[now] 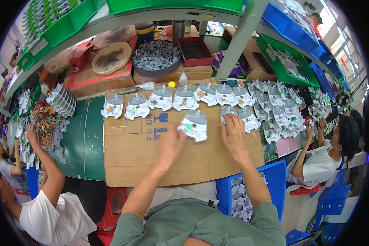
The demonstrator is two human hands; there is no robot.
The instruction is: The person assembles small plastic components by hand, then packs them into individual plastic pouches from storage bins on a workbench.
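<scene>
Over the cardboard sheet (180, 164), my left hand (171, 141) pinches the left edge of a white plastic part (194, 126) with a clear grey top, a dark hole and a green patch. That part is tilted and slightly blurred. My right hand (234, 133) lies with curled fingers on another white part (228, 111), gripping its lower portion and hiding most of it. Just right of those fingers sits a similar part with an orange piece (249, 119). Several more such parts stand in a row along the far edge, one of them a white part (137, 107) at the left.
At the back are a round tub of grey-headed screws (156, 55), a red tray (194, 51) and a small white bottle (183, 78). Stacked white parts (276, 108) crowd the right. A blue bin (278, 184) stands by my right arm. Co-workers sit on both sides.
</scene>
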